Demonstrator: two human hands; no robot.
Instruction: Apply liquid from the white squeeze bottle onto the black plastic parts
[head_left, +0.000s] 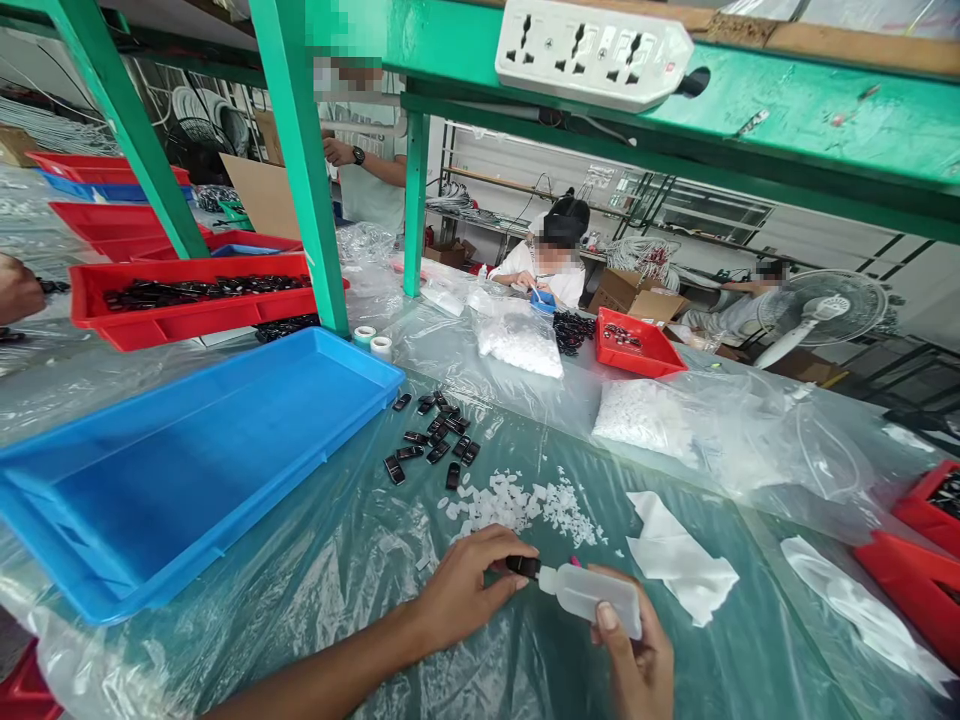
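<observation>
Between the thumb and fingers of my left hand (472, 585) is a small black plastic part (523, 567). My right hand (637, 640) grips a translucent white squeeze bottle (596, 597), tilted so its nozzle points left and meets or nearly meets the black part. Something small and pink shows beside the bottle, too little to name. Just beyond my hands lies a spread of small white plastic pieces (517, 505). Past those, a loose group of similar black parts (435, 430) rests on the plastic-covered table (360, 580).
A large blue tray (187, 430) stands at left, with a red bin (195, 300) of black parts behind it. White cloths (679, 555) lie at right. Bags of white pieces (517, 340), a green post (300, 160) and a power strip (592, 50) are farther back. Other people sit beyond.
</observation>
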